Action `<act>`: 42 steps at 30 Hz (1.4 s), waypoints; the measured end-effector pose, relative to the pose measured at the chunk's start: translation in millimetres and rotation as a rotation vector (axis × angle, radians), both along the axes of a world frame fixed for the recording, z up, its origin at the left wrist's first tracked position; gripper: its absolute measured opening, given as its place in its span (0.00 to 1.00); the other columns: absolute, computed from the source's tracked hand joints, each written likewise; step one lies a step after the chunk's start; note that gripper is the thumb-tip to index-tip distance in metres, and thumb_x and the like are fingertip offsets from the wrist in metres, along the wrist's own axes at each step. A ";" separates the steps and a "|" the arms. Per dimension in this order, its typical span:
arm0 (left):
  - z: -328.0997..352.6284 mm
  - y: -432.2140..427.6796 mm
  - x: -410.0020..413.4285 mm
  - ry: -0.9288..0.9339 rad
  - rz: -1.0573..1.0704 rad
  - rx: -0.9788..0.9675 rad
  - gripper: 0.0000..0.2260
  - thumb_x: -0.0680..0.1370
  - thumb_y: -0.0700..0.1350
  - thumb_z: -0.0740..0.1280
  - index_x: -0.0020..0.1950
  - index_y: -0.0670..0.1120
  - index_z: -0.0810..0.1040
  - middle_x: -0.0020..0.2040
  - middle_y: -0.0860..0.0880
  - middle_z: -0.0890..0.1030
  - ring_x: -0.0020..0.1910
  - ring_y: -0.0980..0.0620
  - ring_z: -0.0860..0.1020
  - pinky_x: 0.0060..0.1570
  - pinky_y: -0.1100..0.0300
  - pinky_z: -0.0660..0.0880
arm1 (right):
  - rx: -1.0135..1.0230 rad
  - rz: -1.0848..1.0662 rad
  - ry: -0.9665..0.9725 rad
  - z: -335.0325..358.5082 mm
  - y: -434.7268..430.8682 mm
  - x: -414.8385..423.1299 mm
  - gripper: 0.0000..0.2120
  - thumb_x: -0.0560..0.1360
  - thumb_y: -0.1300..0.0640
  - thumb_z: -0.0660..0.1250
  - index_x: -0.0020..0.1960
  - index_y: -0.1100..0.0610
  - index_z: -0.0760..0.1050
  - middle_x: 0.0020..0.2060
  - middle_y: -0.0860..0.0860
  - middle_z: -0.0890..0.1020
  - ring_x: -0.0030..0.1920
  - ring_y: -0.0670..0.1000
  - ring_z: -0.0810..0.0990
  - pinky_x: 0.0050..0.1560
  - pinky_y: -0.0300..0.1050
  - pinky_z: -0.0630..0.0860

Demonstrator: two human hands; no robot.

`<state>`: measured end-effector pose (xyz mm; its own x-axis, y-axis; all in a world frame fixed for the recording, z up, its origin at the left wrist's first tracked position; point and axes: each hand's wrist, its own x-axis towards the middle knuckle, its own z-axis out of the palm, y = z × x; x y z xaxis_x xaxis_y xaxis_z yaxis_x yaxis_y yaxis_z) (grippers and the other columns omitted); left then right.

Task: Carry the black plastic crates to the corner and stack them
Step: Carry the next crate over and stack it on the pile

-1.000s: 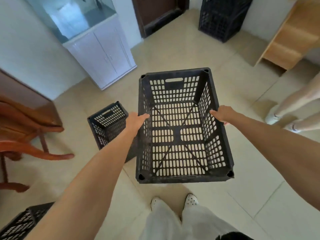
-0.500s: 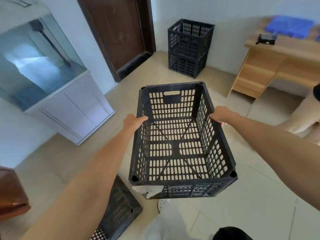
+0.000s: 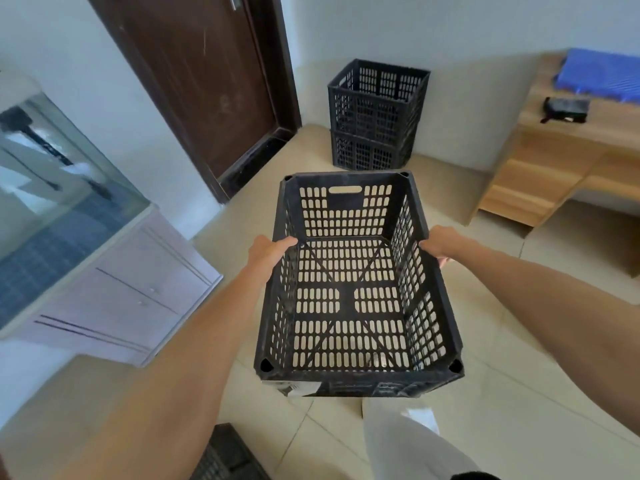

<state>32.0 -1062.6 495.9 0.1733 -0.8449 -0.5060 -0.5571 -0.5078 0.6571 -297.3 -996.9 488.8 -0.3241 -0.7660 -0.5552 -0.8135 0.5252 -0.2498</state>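
I hold an empty black plastic crate (image 3: 353,296) in front of me, off the floor, its open top facing up. My left hand (image 3: 268,250) grips the crate's left rim and my right hand (image 3: 440,241) grips its right rim. Ahead in the corner, against the white wall, stands a stack of two black crates (image 3: 375,114), one on the other. Another black crate (image 3: 225,457) lies on the floor at the bottom edge, mostly cut off by the frame.
A dark brown door (image 3: 204,81) is to the left of the corner stack. A glass tank on a white cabinet (image 3: 114,289) stands along the left wall. A wooden desk (image 3: 561,157) with a blue pad is on the right. Beige floor tiles (image 3: 502,393) lie between.
The view has lifted and moved forward. The corner stack and the door are nearer and larger. The crate on the floor has slid to the bottom edge. My grip on the carried crate is unchanged.
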 end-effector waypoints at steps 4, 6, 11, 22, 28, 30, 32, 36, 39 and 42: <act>1.0 -92.9 -23.2 0.037 0.052 0.029 0.30 0.72 0.54 0.75 0.67 0.41 0.69 0.61 0.41 0.78 0.58 0.41 0.80 0.53 0.51 0.78 | 0.031 -0.044 -0.113 -5.6 -96.4 -21.3 0.19 0.82 0.53 0.56 0.60 0.69 0.75 0.50 0.61 0.84 0.32 0.51 0.81 0.27 0.38 0.70; 2.4 -141.5 -37.3 0.035 0.081 0.043 0.30 0.72 0.53 0.75 0.68 0.41 0.70 0.62 0.41 0.78 0.59 0.41 0.80 0.58 0.49 0.78 | 0.049 -0.071 -0.161 -4.0 -146.4 -34.6 0.19 0.82 0.54 0.56 0.62 0.69 0.73 0.52 0.62 0.84 0.42 0.57 0.85 0.31 0.40 0.74; 12.0 -244.5 -60.2 0.014 0.014 0.039 0.27 0.73 0.54 0.73 0.66 0.42 0.72 0.60 0.43 0.80 0.57 0.42 0.81 0.58 0.49 0.78 | 0.029 -0.140 -0.260 3.8 -252.8 -59.1 0.19 0.82 0.57 0.57 0.66 0.70 0.69 0.58 0.64 0.80 0.53 0.62 0.83 0.49 0.50 0.82; 3.5 -500.2 -99.0 0.001 -0.054 0.039 0.21 0.77 0.53 0.70 0.63 0.40 0.77 0.59 0.42 0.81 0.58 0.43 0.81 0.63 0.47 0.76 | 0.024 -0.192 -0.270 -7.0 -489.2 -94.0 0.17 0.82 0.58 0.57 0.66 0.67 0.70 0.56 0.63 0.81 0.51 0.60 0.84 0.46 0.50 0.83; 10.7 -660.6 -126.9 0.076 -0.039 0.056 0.19 0.77 0.54 0.69 0.60 0.43 0.77 0.52 0.47 0.82 0.43 0.49 0.80 0.42 0.57 0.76 | 0.007 -0.292 -0.289 1.8 -624.6 -117.9 0.16 0.81 0.58 0.58 0.63 0.68 0.71 0.52 0.61 0.82 0.51 0.60 0.83 0.45 0.49 0.81; 17.2 -703.3 -139.8 0.094 0.035 0.044 0.24 0.76 0.56 0.68 0.66 0.43 0.73 0.54 0.49 0.79 0.46 0.49 0.77 0.44 0.57 0.72 | -0.005 -0.320 -0.303 6.5 -661.7 -127.4 0.15 0.81 0.58 0.58 0.61 0.68 0.72 0.51 0.62 0.82 0.50 0.60 0.84 0.43 0.48 0.82; 16.8 -743.9 -152.8 0.092 0.090 0.030 0.26 0.76 0.57 0.68 0.68 0.42 0.71 0.61 0.45 0.78 0.52 0.45 0.77 0.50 0.51 0.73 | -0.007 -0.344 -0.325 10.7 -696.3 -138.4 0.14 0.81 0.58 0.58 0.60 0.68 0.72 0.51 0.63 0.82 0.47 0.60 0.84 0.43 0.49 0.83; 18.2 -821.7 -187.0 0.086 0.125 -0.027 0.27 0.78 0.54 0.67 0.71 0.40 0.69 0.67 0.41 0.75 0.62 0.40 0.76 0.59 0.48 0.73 | 0.018 -0.436 -0.500 22.9 -771.9 -171.1 0.13 0.82 0.61 0.57 0.62 0.68 0.68 0.56 0.63 0.80 0.55 0.63 0.82 0.43 0.49 0.83; 19.3 -879.9 -218.9 0.086 0.144 -0.042 0.30 0.79 0.52 0.65 0.77 0.41 0.62 0.73 0.41 0.69 0.69 0.39 0.71 0.63 0.47 0.70 | 0.030 -0.362 -0.474 32.0 -832.9 -203.2 0.17 0.82 0.60 0.57 0.65 0.72 0.67 0.59 0.65 0.80 0.56 0.63 0.82 0.26 0.40 0.79; 20.3 -932.9 -255.7 0.119 0.188 -0.042 0.29 0.80 0.50 0.65 0.77 0.41 0.60 0.75 0.41 0.66 0.71 0.39 0.68 0.66 0.47 0.68 | 0.030 -0.297 -0.452 37.0 -891.3 -243.6 0.18 0.82 0.59 0.57 0.62 0.74 0.69 0.52 0.66 0.83 0.43 0.59 0.86 0.22 0.39 0.77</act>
<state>-223.7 -1995.5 516.2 0.2708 -0.8243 -0.4973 -0.3725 -0.5660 0.7354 -540.9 -1888.2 525.8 -0.2486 -0.6594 -0.7095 -0.4437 0.7286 -0.5217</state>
